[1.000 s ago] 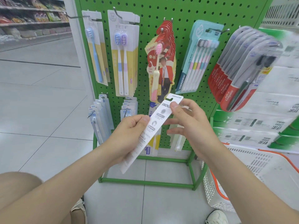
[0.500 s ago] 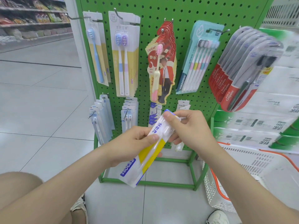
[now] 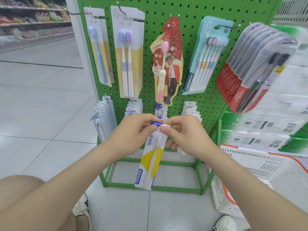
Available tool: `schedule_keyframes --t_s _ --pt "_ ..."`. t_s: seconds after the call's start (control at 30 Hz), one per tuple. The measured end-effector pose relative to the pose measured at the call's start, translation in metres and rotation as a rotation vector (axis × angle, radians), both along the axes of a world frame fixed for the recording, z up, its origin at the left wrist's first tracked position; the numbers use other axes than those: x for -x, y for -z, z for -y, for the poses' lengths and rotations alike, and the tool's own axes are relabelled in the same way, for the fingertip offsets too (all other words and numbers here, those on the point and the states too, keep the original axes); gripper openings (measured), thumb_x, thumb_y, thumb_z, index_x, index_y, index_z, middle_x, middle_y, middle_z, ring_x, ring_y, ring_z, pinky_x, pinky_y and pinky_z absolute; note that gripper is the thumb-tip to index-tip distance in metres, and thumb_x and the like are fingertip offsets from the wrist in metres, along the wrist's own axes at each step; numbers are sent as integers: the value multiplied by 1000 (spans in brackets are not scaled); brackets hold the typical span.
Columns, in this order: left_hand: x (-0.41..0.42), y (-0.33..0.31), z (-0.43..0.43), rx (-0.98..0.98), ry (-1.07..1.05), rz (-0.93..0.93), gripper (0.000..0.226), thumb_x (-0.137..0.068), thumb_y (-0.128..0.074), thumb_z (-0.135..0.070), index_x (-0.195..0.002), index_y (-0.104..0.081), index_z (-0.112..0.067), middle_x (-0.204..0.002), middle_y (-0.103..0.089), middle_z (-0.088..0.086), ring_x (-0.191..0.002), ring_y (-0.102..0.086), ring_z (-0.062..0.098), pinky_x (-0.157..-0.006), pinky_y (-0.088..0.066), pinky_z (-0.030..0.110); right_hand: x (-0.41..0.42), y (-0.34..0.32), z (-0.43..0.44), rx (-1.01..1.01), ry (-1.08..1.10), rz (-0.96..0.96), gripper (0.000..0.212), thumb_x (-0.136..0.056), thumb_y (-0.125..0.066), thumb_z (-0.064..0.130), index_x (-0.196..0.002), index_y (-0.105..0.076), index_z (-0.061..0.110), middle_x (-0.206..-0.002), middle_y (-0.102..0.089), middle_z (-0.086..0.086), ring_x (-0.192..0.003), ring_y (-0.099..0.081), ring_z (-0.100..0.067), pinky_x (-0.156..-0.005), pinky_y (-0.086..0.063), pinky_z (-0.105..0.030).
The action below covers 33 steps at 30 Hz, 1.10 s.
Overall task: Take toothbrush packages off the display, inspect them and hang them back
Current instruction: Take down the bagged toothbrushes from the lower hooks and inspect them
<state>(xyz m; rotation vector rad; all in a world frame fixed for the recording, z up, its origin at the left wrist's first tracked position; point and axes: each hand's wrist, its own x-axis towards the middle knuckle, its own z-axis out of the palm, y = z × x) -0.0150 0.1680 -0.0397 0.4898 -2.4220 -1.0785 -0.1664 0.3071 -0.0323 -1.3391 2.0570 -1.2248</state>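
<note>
A white, yellow and blue toothbrush package (image 3: 150, 160) hangs upright in front of the lower row of the green pegboard display (image 3: 196, 12). My left hand (image 3: 133, 135) and my right hand (image 3: 185, 137) each pinch its top edge, thumbs toward me. The package's front faces me, with a white toothbrush showing through it. Its top sits just below the same kind of packages on a lower hook (image 3: 160, 109). The hook's tip is hidden behind my fingers.
More toothbrush packs hang on the board: blue single (image 3: 100, 54), twin pack (image 3: 127, 60), red cartoon packs (image 3: 168, 64), multi-pack (image 3: 205, 59), Colgate packs (image 3: 250, 72). A white shopping basket (image 3: 260, 179) stands at the right. Tissue boxes (image 3: 266, 127) are stacked behind it.
The package was flipped from its white back to its front, then swung from a tilt to upright. My left hand moved from its middle up to the top edge, closer to the hook.
</note>
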Motion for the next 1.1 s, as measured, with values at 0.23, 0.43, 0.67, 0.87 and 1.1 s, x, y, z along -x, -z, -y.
schedule_keyframes --t_s 0.23,0.43,0.67,0.87,1.1 --pt "16 10 31 420 -335 198 19 -104 -53 -28 -100 -71 -26 -75 -70 -2 -78 -66 30 -72 -59 44 41 13 24 -174 114 -376 46 -99 -72 42 -138 -65 18 -120 -74 3 -106 -69 -15 -103 -55 -41" --pt "52 21 51 596 -388 265 19 -105 -50 -21 -103 -69 -17 -83 -70 9 -79 -63 39 -60 -45 36 58 25 49 -392 -7 -433 99 -84 -80 36 -166 -27 18 -166 -32 -4 -140 -51 -26 -101 -44 -30" --pt "93 44 75 571 -383 290 12 -96 -60 -4 -93 -68 -13 -78 -66 11 -71 -64 38 -61 -58 46 65 28 77 -413 -83 -359 91 -86 -77 28 -163 -31 14 -165 -32 -3 -149 -39 -18 -104 -31 -18" --pt "111 49 86 431 -283 240 15 -104 -60 -18 -101 -74 -18 -89 -70 11 -82 -65 38 -74 -58 46 71 30 80 -402 -67 -363 83 -81 -81 28 -154 -43 16 -148 -44 -4 -137 -47 -18 -99 -37 -20" --pt "123 50 85 307 -157 223 25 -104 -56 -3 -103 -79 -12 -93 -75 10 -88 -68 33 -79 -56 43 70 31 77 -389 -36 -260 78 -80 -85 27 -140 -37 14 -117 -60 6 -97 -61 -7 -63 -43 -10"
